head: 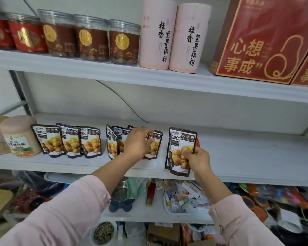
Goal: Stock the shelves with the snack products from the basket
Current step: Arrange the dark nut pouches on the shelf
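Middle shelf [238,157], white, carries the snack pouches. Right hand [194,158] grips one black pouch [180,139] with a yellow chestnut picture, thumb on the front and fingers curled round its right edge. This pouch is upright, slightly tilted, with its bottom at the shelf's front edge, right of the other pouches and apart from them.

Left hand [139,142] reaches into the middle cluster of pouches [114,141], fingers extended and loosely spread across the tops and fronts. Fingertips are blurred, so cannot tell if it pinches any. This cluster stands upright and overlapping, about mid-shelf, partly hidden by the hand.

Further left, three more pouches [69,141] of the same kind stand in an overlapping row, faces forward. Beside them, toward the shelf's left end, a beige tub [19,135] with a label, just touching the first pouch. Another pale container sits behind it at the frame edge.

Upper shelf [96,68], left to right:
- red-label jars [25,34]
- three clear jars with brown labels [92,41]
- two pink tubes [158,32] with black characters, side by side
- red boxes [256,41] with gold print at the right end

Both arms wear pink sleeves [69,210]. Below the middle shelf, clutter: a metal cup [121,190] and a white tray [167,208] of small items. A thin dark cable [121,98] runs down the back wall.
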